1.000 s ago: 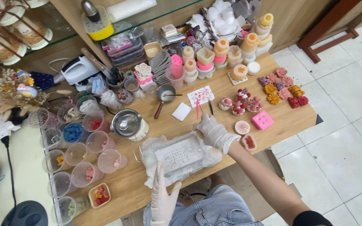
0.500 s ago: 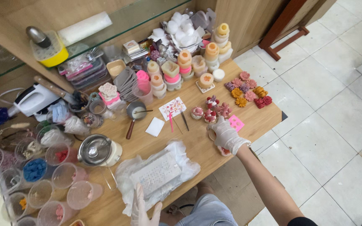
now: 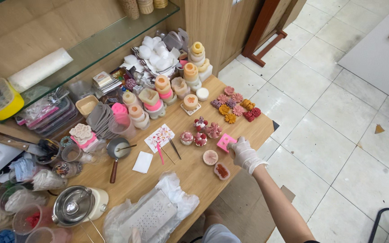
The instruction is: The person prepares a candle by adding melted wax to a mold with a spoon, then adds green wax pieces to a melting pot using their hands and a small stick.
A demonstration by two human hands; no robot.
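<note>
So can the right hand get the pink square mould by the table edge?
Probably yes. The gloved right hand is already at the pink square mould, its fingers at the mould's edge. Nothing lies between them; the round slice and the small oval dish sit off to the side.

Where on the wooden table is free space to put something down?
Bare wood lies between the white square pad and the round pink disc, above the plastic-wrapped mould. The back edge, with stacked candles, is crowded, as is the left side with cups.
</note>
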